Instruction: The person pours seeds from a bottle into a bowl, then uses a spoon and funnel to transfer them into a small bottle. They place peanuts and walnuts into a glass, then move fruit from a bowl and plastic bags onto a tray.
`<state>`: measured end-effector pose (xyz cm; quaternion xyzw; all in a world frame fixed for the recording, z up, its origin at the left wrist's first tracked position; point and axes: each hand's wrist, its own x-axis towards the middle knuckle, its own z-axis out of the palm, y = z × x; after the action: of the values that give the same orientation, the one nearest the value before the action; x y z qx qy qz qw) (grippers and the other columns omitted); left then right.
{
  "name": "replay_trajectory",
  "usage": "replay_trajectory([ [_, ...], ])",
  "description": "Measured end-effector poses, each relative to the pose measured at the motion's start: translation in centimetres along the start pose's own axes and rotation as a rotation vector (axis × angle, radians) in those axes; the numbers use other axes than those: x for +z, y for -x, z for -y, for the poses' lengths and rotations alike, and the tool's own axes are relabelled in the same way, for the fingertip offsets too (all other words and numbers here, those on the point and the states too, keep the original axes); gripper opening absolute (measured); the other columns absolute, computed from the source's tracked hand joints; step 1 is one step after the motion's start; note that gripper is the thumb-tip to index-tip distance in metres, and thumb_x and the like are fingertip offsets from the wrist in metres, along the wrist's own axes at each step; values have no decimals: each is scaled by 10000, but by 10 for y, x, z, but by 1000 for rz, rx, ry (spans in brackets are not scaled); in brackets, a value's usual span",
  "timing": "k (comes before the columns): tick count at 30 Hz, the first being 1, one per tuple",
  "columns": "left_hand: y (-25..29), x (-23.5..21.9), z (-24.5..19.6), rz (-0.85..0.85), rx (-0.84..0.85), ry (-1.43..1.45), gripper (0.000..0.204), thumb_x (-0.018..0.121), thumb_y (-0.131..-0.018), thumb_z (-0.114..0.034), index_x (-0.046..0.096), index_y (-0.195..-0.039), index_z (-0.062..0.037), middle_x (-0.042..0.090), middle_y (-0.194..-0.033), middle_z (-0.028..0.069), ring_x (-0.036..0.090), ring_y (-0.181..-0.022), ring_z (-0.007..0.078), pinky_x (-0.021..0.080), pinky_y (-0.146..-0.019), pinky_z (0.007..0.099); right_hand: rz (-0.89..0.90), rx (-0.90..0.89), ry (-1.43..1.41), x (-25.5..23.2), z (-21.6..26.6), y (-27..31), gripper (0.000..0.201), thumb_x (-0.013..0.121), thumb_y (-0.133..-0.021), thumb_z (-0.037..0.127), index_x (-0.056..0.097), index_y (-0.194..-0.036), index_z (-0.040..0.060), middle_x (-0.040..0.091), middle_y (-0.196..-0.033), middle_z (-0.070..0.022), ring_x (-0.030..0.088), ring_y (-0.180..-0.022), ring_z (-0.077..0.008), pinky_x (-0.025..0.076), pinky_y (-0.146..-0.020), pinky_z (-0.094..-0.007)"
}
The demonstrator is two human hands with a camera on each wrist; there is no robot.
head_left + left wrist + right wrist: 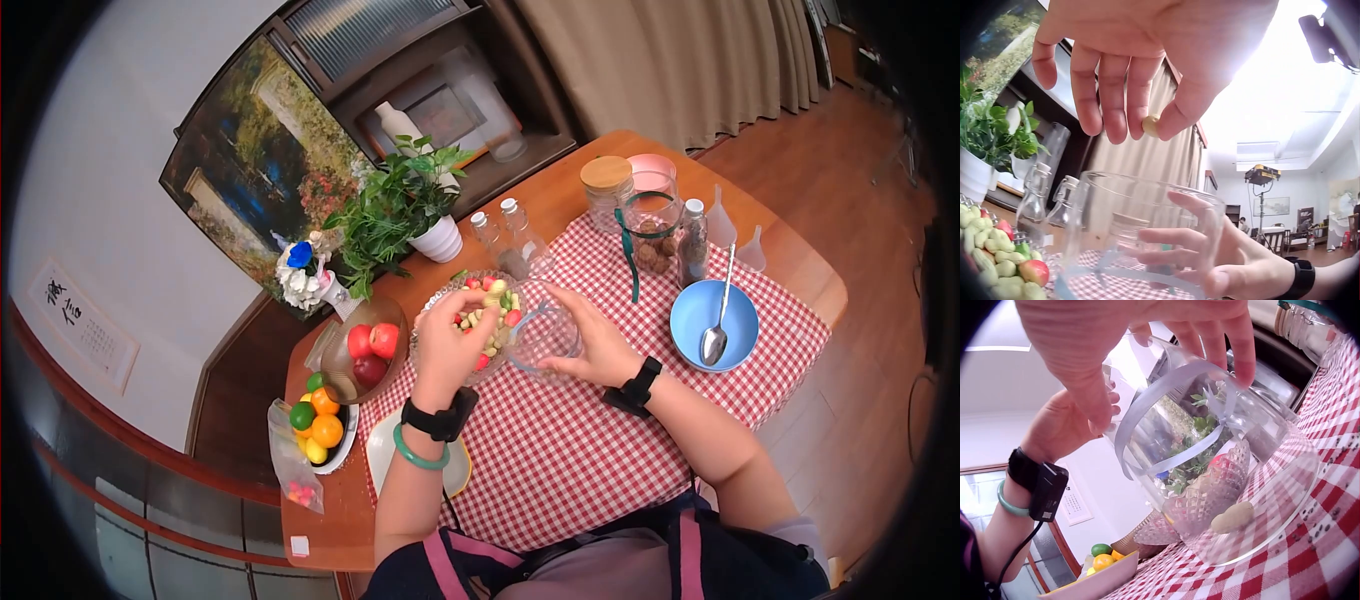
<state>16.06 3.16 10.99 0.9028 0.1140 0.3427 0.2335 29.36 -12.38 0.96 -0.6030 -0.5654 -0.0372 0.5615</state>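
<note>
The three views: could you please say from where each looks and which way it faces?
Head: on the head, facing forward and down at the checked cloth; left hand, right hand, arms and chest show.
Left wrist: worn there, facing past the left hand to the glass jar and curtain; the right hand shows.
Right wrist: worn there, facing through the glass jar toward the plant; the right hand shows near, the left hand beyond.
Both wrist views share the glass jar and hands.

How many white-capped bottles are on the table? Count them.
3: the left bottle and middle bottle beside the plant, and the right bottle behind the blue bowl.
</note>
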Motion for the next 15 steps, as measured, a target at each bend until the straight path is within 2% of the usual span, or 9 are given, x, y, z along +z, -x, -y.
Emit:
replay_trajectory([
  [1, 1, 2, -8, 26, 57, -23, 203, 705, -764, -151, 671, -891, 5, 672, -875, 120, 648, -796, 205, 491, -750, 295, -1, -1, 1, -1, 1, 0, 904, 795, -688, 285, 300, -1404, 43, 441, -1324, -209, 453, -1221, -351, 374, -1032, -410],
  [4, 7, 17, -7, 134, 280, -170, 225, 730, -759, -173, 673, -888, 2, 672, -877, 104, 635, -791, 200, 483, -749, 295, -17, -18, 2, -1, 2, 0, 902, 797, -685, 280, 303, -1400, 39, 447, -1321, -202, 467, -1201, -350, 373, -1031, -409],
  [5, 9, 18, -9, 220, 125, -96, 256, 729, -770, -171, 660, -946, 2, 660, -922, 107, 627, -805, 203, 478, -756, 304, -13, -14, -1, -2, 2, 0, 901, 797, -685, 280, 304, -1399, 38, 448, -1321, -198, 468, -1199, -349, 373, -1030, -409],
  [8, 9, 25, 7, 68, 21, 76, 268, 681, -806, -189, 640, -1022, -37, 629, -966, 132, 608, -903, 229, 459, -749, 347, -29, -30, 15, -1, 0, 1, 898, 797, -684, 282, 306, -1396, 40, 455, -1313, -197, 470, -1198, -348, 382, -1019, -408],
  [9, 7, 24, 11, -28, 61, 28, 281, 664, -817, -166, 611, -1047, -14, 610, -932, 148, 613, -874, 237, 468, -754, 344, -32, -33, 27, -1, 0, 1, 898, 797, -684, 282, 307, -1396, 42, 455, -1310, -199, 470, -1198, -347, 384, -1017, -408],
  [12, 8, 28, 47, -96, -67, -78, 237, 640, -826, -128, 599, -1025, -6, 597, -923, 159, 625, -841, 269, 471, -772, 341, -13, 1, 25, 0, 0, 1, 899, 797, -684, 285, 305, -1398, 47, 457, -1304, -205, 469, -1199, -348, 387, -1016, -409],
  [13, 14, 33, 72, -44, -91, -116, 214, 650, -810, -160, 620, -976, -28, 626, -950, 156, 632, -871, 289, 472, -783, 358, -7, 20, 23, 0, 0, 1, 900, 797, -684, 286, 304, -1399, 50, 458, -1302, -206, 469, -1199, -348, 387, -1017, -410],
  [15, 28, 31, 87, 298, -258, -314, 204, 663, -788, -196, 639, -929, -50, 648, -944, 146, 632, -897, 295, 481, -773, 376, -17, -5, 19, 1, -2, 2, 904, 798, -684, 288, 302, -1401, 52, 455, -1305, -205, 467, -1201, -350, 387, -1019, -412],
])
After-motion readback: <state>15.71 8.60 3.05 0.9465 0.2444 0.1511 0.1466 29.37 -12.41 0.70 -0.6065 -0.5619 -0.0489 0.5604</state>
